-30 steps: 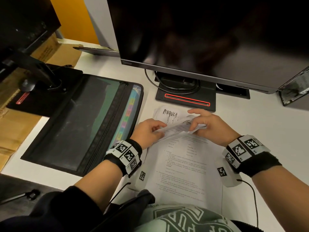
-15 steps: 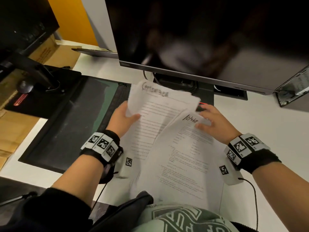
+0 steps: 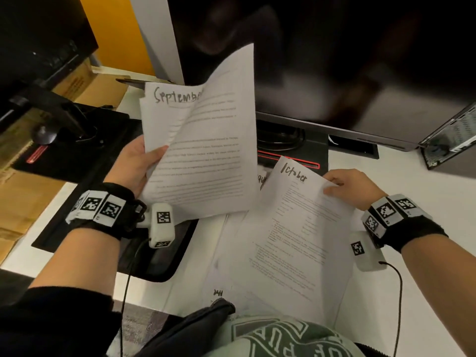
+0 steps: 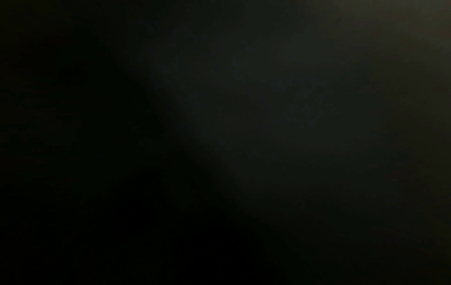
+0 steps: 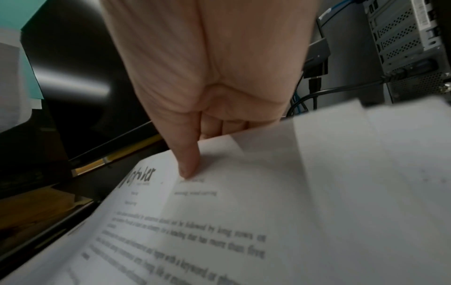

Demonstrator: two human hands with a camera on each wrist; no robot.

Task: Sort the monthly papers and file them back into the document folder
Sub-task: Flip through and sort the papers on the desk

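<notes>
My left hand grips a sheaf of white sheets, the back one headed "September", raised upright over the black document folder; the front sheet fans away to the right. My right hand pinches the upper right edge of the "October" paper, thumb on top and fingers under it. That paper lies on a loose stack on the white desk. The left wrist view is dark.
A large dark monitor on a black stand rises just behind the papers. A second monitor's stand sits at the left over cardboard. A computer case stands at the right. White desk lies beyond my right hand.
My left hand has lifted the September sheaf higher and further from the stack, and its front sheet has fanned out. My right hand has stayed on the October paper's top edge.
</notes>
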